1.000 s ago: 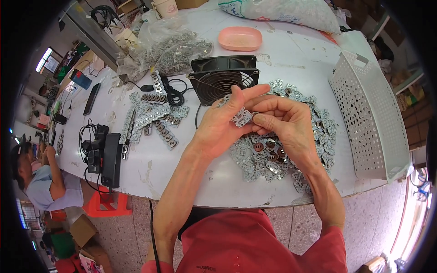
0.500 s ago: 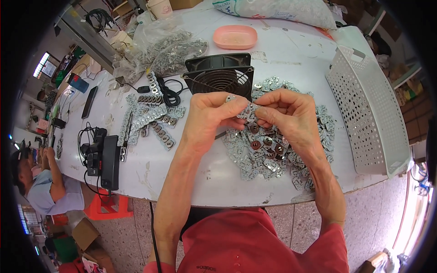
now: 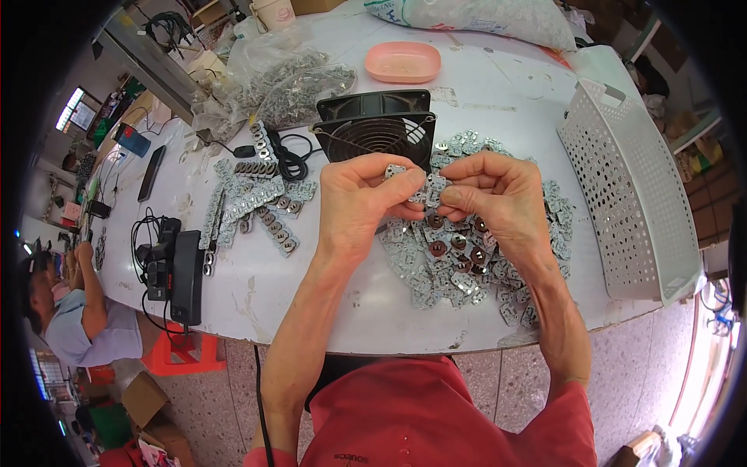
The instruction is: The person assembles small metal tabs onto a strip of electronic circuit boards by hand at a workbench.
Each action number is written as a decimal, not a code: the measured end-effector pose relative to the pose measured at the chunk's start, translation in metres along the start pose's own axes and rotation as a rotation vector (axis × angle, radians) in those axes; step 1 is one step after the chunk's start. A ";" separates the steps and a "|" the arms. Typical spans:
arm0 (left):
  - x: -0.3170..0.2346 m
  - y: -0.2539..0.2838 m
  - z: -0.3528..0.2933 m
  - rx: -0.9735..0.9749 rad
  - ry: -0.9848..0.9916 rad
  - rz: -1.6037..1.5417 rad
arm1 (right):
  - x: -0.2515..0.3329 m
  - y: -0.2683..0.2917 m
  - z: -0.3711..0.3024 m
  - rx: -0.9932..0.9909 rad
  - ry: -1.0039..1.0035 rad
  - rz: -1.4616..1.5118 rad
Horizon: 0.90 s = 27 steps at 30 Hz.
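In front of me, above the table, both my hands pinch small silver metal plates. My left hand is closed on the left part of them, thumb on top, with one plate showing by its index finger. From the other side, my right hand grips the right end between thumb and fingertips. Whether the plates are joined is unclear, since fingers cover much of them. Under and beside my right hand spreads a heap of similar metal plates, some with brown round parts. Rows of such plates lie left of my hands.
A black fan stands just beyond my hands. A white perforated basket is at the right, a pink dish behind. Bags of metal parts, a black power strip and cables lie leftward. Another person sits far left.
The plates between my fingertips have tilted slightly, and a little more of them shows. My hands have shifted only a little. The other person's arm has moved slightly.
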State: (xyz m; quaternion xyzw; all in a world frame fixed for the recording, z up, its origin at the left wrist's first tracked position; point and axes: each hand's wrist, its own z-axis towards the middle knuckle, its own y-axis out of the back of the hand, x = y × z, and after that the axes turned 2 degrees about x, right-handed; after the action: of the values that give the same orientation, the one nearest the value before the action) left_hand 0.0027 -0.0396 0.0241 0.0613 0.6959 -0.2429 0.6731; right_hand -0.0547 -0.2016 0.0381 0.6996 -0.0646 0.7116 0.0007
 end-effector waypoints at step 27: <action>0.000 0.007 0.001 0.136 0.209 -0.343 | -0.014 0.001 0.009 0.105 -0.041 0.174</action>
State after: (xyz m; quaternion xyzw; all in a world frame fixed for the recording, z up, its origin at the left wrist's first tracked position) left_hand 0.0061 -0.0341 0.0227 0.0120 0.7440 -0.3928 0.5404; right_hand -0.0453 -0.2023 0.0237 0.7048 -0.0874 0.6970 -0.0991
